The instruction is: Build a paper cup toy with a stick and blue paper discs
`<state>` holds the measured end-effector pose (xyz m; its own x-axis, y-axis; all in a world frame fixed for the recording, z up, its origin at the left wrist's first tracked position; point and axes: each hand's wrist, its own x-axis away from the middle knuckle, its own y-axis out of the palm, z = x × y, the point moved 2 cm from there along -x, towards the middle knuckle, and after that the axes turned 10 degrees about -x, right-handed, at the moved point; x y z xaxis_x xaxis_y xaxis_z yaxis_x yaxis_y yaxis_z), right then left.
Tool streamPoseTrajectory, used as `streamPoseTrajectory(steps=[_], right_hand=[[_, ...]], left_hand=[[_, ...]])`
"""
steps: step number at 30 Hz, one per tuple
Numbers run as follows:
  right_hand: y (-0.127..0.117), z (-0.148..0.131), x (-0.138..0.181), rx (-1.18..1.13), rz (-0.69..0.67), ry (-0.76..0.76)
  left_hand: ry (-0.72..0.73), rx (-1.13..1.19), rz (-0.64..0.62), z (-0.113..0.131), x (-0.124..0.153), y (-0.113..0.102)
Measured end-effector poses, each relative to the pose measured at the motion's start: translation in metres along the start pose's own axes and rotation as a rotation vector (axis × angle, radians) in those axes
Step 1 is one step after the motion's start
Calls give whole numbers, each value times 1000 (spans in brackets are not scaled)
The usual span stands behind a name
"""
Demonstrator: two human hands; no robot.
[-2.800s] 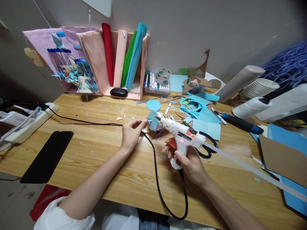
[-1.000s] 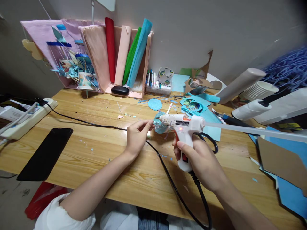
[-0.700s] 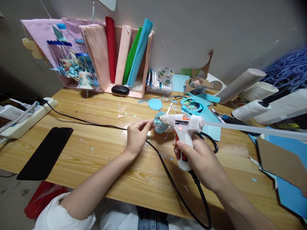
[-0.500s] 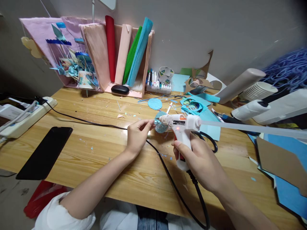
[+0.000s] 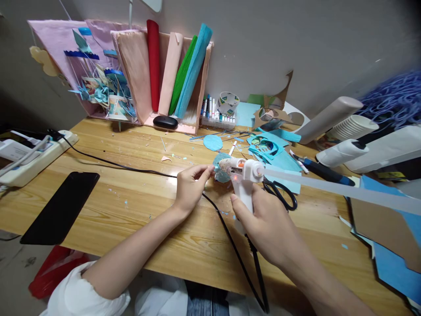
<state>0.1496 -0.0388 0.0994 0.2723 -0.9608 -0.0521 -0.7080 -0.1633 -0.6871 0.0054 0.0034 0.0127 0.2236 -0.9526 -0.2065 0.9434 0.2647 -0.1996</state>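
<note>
Pale-blue material lies at the fingers (image 5: 207, 171) of the left hand (image 5: 189, 188), which close in a narrow pinch on what seems to be a small pale-blue piece (image 5: 215, 166), mostly hidden. The right hand (image 5: 268, 217) wraps the handle of a white glue gun (image 5: 243, 186); its hold on the trigger is out of sight. The nozzle points at a round-faced blue thing (image 5: 222, 176) just beyond the left fingertips, low over the desk (image 5: 131, 188); whether nozzle and face touch cannot be told. The step in hand is judged to be applying glue where piece and face meet. The next move would call for a steady pinch, with the skin clear of the hot tip.

The round face is greyish blue, apparently ribbed, and partly covered by the nozzle. The gun is stained brown towards its front, with an orange part on top and a small red light glowing on its side. A translucent glue stick (image 5: 329, 186) extends from its rear to the right; a black cord (image 5: 255, 263) loops below.

Farther out: black scissor handles (image 5: 295, 198) beside the right hand, a flat blue disc (image 5: 212, 142) behind the round face, and cut blue sheets (image 5: 279, 163) to its right.
</note>
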Motion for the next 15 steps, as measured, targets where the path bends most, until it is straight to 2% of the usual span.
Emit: streamPoseTrajectory(steps=[15], right_hand=[[-3, 0, 1, -22, -19, 7]], left_hand=[[22, -14, -24, 1, 0, 0]])
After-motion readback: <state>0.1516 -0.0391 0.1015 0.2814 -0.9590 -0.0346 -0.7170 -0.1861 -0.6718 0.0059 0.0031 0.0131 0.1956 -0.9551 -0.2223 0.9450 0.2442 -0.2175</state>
